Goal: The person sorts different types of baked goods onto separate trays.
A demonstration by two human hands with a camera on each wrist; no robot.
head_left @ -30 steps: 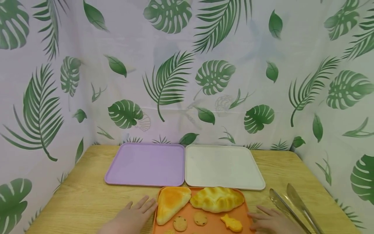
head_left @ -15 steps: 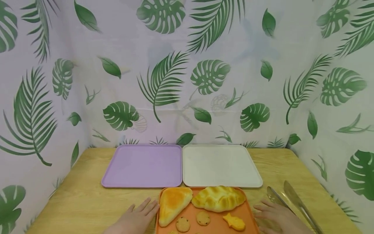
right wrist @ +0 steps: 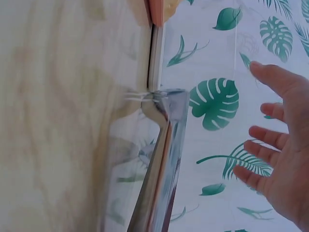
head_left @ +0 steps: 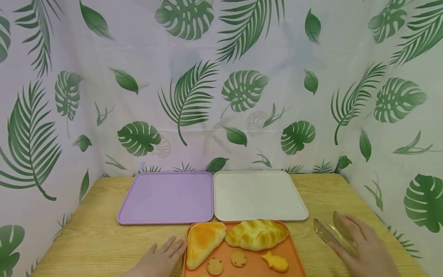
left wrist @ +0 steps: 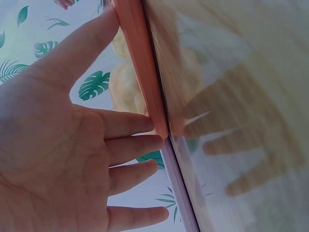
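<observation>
My left hand (head_left: 160, 256) rests with straight fingers against the left side of an orange tray (head_left: 254, 263). In the left wrist view, fingertips meet the tray's edge (left wrist: 140, 63). On that tray lie a triangular bread (head_left: 205, 244), a long ridged loaf (head_left: 257, 235), two round cookies, one cookie (head_left: 215, 266) nearer the front, and a yellow fish-shaped piece (head_left: 275, 262). My right hand (head_left: 368, 250) is over metal tongs (head_left: 324, 232), thumb and fingers spread on either side. The right wrist view shows a gap between that hand (right wrist: 289, 150) and the tongs (right wrist: 169, 150).
A purple tray (head_left: 169, 198) and a white tray (head_left: 259, 196) stand side by side behind the orange one. All sit on a wooden table (head_left: 93, 238). Leaf-printed cloth (head_left: 207, 154) encloses the table's back and sides. The orange tray's front is out of view.
My right hand has left the orange tray's right side and moved right, over the tongs. My left hand stays at the tray's left side. The head view has shifted slightly.
</observation>
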